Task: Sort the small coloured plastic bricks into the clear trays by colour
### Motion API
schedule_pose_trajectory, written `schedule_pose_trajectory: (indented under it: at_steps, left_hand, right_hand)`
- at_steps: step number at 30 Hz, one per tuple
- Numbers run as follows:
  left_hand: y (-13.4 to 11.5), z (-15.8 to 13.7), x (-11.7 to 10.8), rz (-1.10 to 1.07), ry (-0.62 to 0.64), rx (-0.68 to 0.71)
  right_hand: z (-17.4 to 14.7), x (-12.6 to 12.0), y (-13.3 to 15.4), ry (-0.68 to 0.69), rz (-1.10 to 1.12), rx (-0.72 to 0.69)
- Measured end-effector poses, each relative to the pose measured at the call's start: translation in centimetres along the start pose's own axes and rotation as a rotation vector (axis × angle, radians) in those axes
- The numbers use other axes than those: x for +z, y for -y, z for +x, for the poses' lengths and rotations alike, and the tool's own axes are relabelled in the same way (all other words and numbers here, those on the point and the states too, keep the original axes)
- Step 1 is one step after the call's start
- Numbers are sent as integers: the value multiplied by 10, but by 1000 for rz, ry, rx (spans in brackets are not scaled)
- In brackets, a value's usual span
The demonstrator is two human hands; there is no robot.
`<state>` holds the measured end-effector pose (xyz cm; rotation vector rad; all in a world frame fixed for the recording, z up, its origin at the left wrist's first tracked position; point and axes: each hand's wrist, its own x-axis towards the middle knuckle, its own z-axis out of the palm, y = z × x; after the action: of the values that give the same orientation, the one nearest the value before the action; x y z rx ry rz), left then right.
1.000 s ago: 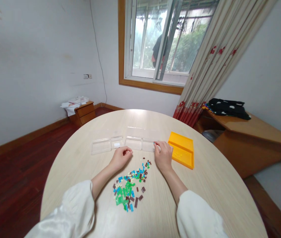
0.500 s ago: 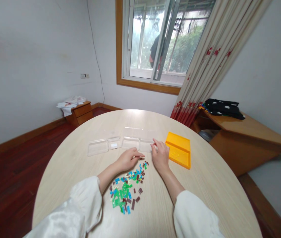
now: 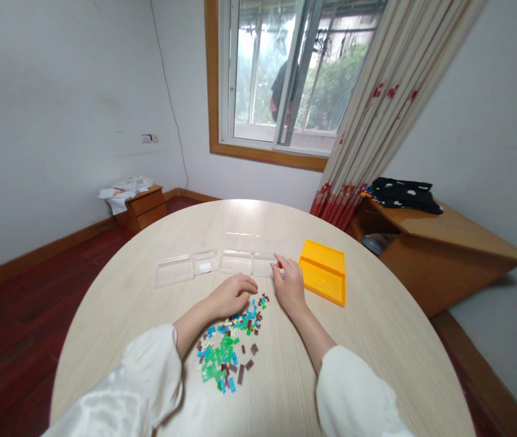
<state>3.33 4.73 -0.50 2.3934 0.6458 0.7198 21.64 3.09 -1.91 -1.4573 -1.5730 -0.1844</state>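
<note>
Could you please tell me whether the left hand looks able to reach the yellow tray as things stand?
Probably not straight across: the right hand lies between the left hand and the yellow tray, so a way over or around it seems needed.

This looks like a room in a home: a cream-and-red patterned curtain (image 3: 372, 121) beside a sliding window (image 3: 253, 79), hangers (image 3: 322, 45) beyond the glass, reddish wooden floorboards (image 3: 21, 321), and a two-drawer nightstand (image 3: 149, 209).
</note>
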Motion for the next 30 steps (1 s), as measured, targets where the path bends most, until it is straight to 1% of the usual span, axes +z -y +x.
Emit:
schedule_pose_trajectory:
  at_steps: [3, 5, 8, 10, 12, 15, 20, 25, 30]
  left_hand:
    - [0, -1, 0, 8, -55, 12]
    - [1, -3, -1, 20, -154, 13]
    - [7, -5, -3, 46, -331, -7]
    - [12, -5, -4, 71, -403, -34]
    - [16, -6, -4, 95, -441, -64]
    - [20, -6, -3, 124, -460, -86]
    - [23, -6, -2, 153, -438, -120]
    - [24, -5, -2, 165, -443, -141]
    - [24, -6, -1, 181, -443, -174]
  right_hand:
    - [0, -1, 2, 14, 63, -9]
    - [0, -2, 4, 54, 124, -8]
    - [-3, -6, 10, 165, 187, -9]
    - [-6, -10, 14, 247, 193, -24]
    - [-9, -14, 17, 315, 194, -39]
    - [-12, -19, 17, 423, 233, 1]
    - [-9, -25, 10, 619, 350, 149]
    - [-4, -27, 4, 705, 407, 236]
    - [-1, -29, 5, 782, 434, 272]
